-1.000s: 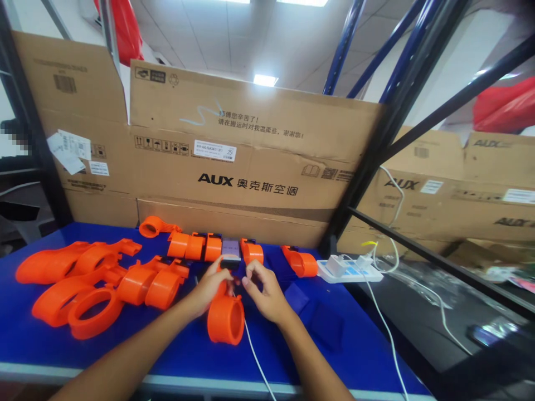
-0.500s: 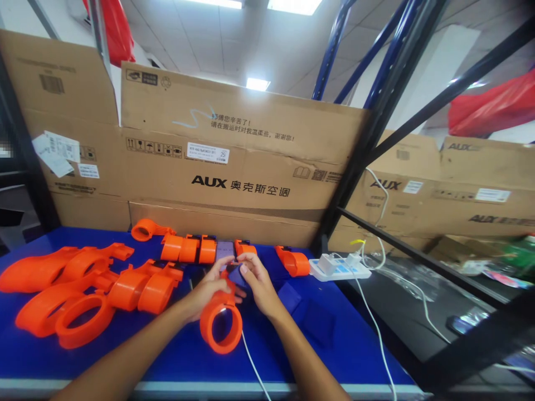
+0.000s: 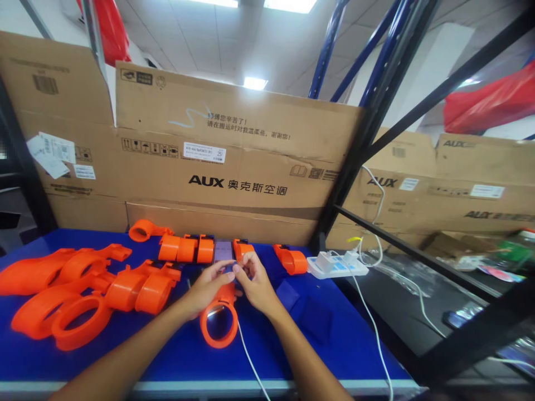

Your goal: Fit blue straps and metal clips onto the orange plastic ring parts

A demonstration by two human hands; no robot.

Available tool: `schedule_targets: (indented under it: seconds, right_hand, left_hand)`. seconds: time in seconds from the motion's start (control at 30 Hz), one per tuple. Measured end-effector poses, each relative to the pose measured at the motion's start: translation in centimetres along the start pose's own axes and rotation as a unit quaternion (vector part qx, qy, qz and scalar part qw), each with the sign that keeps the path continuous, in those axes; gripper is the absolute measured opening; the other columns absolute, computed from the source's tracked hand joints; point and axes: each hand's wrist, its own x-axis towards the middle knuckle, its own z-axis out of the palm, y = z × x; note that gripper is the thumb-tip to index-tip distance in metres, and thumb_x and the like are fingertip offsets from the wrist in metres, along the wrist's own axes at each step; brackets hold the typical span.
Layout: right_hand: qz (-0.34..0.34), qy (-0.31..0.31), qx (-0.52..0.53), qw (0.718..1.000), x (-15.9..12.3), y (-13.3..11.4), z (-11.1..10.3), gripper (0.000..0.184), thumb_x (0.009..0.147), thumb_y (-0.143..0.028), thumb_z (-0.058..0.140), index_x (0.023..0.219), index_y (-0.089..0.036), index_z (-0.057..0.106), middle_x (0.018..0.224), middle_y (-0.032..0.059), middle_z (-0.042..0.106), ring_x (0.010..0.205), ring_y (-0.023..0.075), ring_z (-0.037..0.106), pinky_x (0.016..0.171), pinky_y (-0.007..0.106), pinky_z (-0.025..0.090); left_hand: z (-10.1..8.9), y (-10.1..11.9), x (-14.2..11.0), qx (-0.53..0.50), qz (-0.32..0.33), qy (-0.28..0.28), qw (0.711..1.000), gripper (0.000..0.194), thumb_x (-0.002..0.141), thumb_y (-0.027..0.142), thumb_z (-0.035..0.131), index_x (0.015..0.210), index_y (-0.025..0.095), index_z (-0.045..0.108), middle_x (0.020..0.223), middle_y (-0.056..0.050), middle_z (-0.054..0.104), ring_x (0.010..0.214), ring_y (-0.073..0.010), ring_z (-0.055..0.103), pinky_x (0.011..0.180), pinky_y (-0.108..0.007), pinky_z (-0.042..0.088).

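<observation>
Both my hands meet over the middle of the blue table point(image 3: 175, 356). My left hand point(image 3: 207, 287) grips the top of an orange ring-shaped part point(image 3: 219, 323) that stands tilted on the table. My right hand point(image 3: 253, 281) pinches a small dark piece point(image 3: 229, 269) at the top of that ring, fingers pressed together. A white cable point(image 3: 251, 362) runs from under the ring toward the table's front edge.
Several orange ring parts point(image 3: 79, 295) lie at the left. A row of orange pieces and a grey block point(image 3: 223, 250) lines the back, before big cardboard boxes point(image 3: 234, 161). A white power strip point(image 3: 336, 264) sits at the right edge, dark blue pads point(image 3: 311, 317) beside it.
The orange ring has turned so its opening faces me more. My hands have drawn closer together at its top, and my view has shifted slightly right.
</observation>
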Motion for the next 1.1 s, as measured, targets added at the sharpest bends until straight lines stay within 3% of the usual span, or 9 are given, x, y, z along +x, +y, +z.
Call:
schedule_targets:
  seconds: [0.13,0.23,0.33,0.37,0.47,0.53,0.63,0.83,1.1]
  right_hand:
    - [0.012,-0.007,-0.006,1.0,-0.1,-0.3,0.1,0.031,0.093,-0.049,0.062,0.09,-0.024,0.044,0.078,-0.0043,0.05,0.069,0.0134,0.048,0.062,0.023,0.042]
    - [0.01,-0.013,-0.043,0.999,-0.1,-0.6,-0.1,0.028,0.1,-0.051,0.046,0.1,-0.024,0.052,0.085,-0.0007,0.058,0.076,0.0162,0.055,0.069,0.027,0.046]
    - [0.0,0.044,-0.184,0.982,0.0,-0.9,-1.3,0.034,0.104,-0.045,0.032,0.104,-0.023,0.059,0.094,0.0045,0.066,0.092,0.0216,0.06,0.085,0.035,0.046]
    - [0.005,0.077,-0.267,0.961,0.1,-1.0,-1.8,0.031,0.103,-0.042,0.037,0.101,-0.022,0.061,0.097,0.0061,0.067,0.097,0.0239,0.059,0.09,0.038,0.044]
    - [0.071,0.147,-0.494,0.854,0.2,-0.9,-3.5,0.024,0.092,-0.033,0.052,0.109,-0.022,0.066,0.119,0.0123,0.065,0.118,0.0341,0.049,0.098,0.049,0.036]
    - [0.132,0.131,-0.571,0.8,0.2,-0.6,-4.3,0.034,0.087,-0.033,0.057,0.118,-0.021,0.066,0.128,0.0159,0.061,0.123,0.0382,0.045,0.098,0.051,0.033]
    - [0.198,0.07,-0.615,0.76,0.2,-0.1,-4.6,0.045,0.085,-0.037,0.06,0.127,-0.021,0.065,0.131,0.0182,0.06,0.124,0.0404,0.045,0.098,0.052,0.032]
    - [0.234,0.019,-0.619,0.75,0.2,0.0,-4.4,0.044,0.088,-0.034,0.054,0.13,-0.026,0.065,0.137,0.0137,0.06,0.123,0.0386,0.049,0.097,0.051,0.033]
    - [0.233,-0.006,-0.609,0.759,0.3,-0.1,-5.3,0.041,0.088,-0.027,0.052,0.126,-0.022,0.068,0.122,0.0131,0.07,0.118,0.0329,0.057,0.092,0.042,0.041]
  left_hand:
    - [-0.1,-0.2,0.1,-0.008,0.003,0.011,1.0,0.06,0.078,0.033,0.08,0.132,0.017,0.061,0.111,-0.013,0.074,0.095,-0.0286,0.074,0.08,-0.036,0.059]
    - [-0.5,-0.6,0.3,-0.022,-0.014,0.018,0.999,0.058,0.081,0.035,0.078,0.132,0.016,0.059,0.108,-0.015,0.075,0.086,-0.0288,0.075,0.07,-0.035,0.06]
    - [-1.0,-0.7,0.7,-0.067,-0.05,0.025,0.996,0.058,0.083,0.038,0.074,0.134,0.014,0.056,0.107,-0.019,0.076,0.076,-0.0288,0.076,0.063,-0.035,0.059]
    - [-1.1,-0.6,0.8,-0.088,-0.059,0.025,0.994,0.057,0.084,0.038,0.073,0.133,0.014,0.056,0.108,-0.02,0.076,0.074,-0.028,0.075,0.062,-0.035,0.059]
    - [-1.4,-0.3,1.0,-0.134,-0.085,0.015,0.987,0.051,0.087,0.041,0.067,0.129,0.012,0.058,0.113,-0.022,0.075,0.068,-0.0243,0.074,0.059,-0.032,0.057]
    - [-1.3,-0.1,1.0,-0.142,-0.1,0.009,0.985,0.048,0.088,0.041,0.065,0.125,0.011,0.06,0.113,-0.022,0.075,0.064,-0.0228,0.073,0.058,-0.031,0.057]
    - [-1.2,-0.2,0.9,-0.14,-0.103,0.007,0.985,0.044,0.088,0.039,0.065,0.121,0.011,0.061,0.111,-0.022,0.075,0.061,-0.0223,0.072,0.057,-0.031,0.056]
    - [-1.4,-0.1,1.0,-0.144,-0.11,0.008,0.983,0.044,0.087,0.039,0.066,0.122,0.011,0.06,0.114,-0.023,0.074,0.064,-0.0228,0.073,0.059,-0.032,0.057]
    - [-1.5,0.1,0.9,-0.132,-0.11,0.01,0.985,0.053,0.09,0.04,0.063,0.136,0.013,0.054,0.113,-0.022,0.074,0.067,-0.0233,0.073,0.062,-0.033,0.058]
